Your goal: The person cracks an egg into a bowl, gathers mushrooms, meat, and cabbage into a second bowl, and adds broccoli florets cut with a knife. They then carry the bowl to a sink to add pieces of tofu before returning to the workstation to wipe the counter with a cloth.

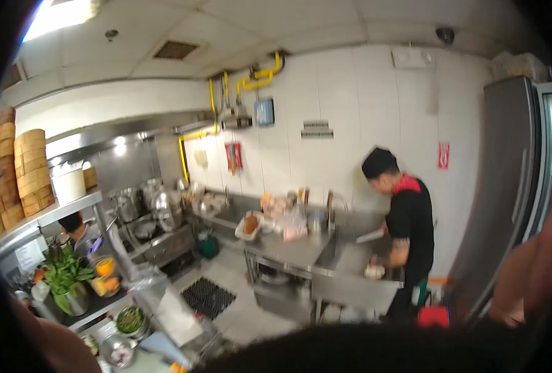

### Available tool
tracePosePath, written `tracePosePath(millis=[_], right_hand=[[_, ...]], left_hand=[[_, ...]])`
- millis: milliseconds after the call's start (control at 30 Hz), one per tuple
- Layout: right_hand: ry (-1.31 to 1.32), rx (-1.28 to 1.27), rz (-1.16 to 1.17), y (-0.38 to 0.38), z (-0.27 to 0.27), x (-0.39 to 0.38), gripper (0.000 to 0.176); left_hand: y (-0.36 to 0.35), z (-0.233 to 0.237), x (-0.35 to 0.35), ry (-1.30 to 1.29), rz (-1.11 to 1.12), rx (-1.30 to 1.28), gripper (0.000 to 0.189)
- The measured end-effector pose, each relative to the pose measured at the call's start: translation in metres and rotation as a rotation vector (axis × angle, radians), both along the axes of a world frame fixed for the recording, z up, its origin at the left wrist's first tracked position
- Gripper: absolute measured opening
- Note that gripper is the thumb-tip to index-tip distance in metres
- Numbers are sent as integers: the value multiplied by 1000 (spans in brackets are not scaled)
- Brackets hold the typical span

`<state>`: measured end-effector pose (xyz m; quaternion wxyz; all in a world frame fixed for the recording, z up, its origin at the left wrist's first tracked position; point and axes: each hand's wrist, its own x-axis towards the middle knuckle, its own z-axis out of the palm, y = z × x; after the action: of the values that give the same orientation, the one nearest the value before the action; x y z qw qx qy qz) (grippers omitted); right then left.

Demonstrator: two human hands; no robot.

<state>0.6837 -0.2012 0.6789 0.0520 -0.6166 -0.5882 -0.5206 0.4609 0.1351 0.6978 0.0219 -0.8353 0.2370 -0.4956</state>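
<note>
Blurred skin of my left arm (61, 345) shows at the lower left edge; no fingers of my left hand can be made out. At the right edge, a blurred part of my right arm (530, 273) is close to the tall steel fridge (499, 168), and my right hand does not show. Near my left arm are a metal pot of leafy greens (71, 280), a bowl of chopped greens (130, 320) and a metal bowl with pale pieces (119, 351). What either hand holds is hidden.
A person in black (412, 230) holds a knife (370, 236) over a steel sink (356, 289), beside pale food (374, 271). Another person (80, 230) shows behind the shelf at left. Bamboo steamers (32, 171) stand on it. A black mat (207, 297) lies on the floor.
</note>
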Motion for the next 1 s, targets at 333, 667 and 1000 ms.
tracePosePath(millis=[333,667,1000], right_hand=[[34,-2,61,-17,-13,70,35],[131,193,208,-4,-36,144,35],[689,162,35,20,-195,205,30]], left_hand=[[-27,-9,78,-15,14,36,57],[-81,-35,119,183,-190,-595,64],[-90,-36,122,371,-475,-1072,50]])
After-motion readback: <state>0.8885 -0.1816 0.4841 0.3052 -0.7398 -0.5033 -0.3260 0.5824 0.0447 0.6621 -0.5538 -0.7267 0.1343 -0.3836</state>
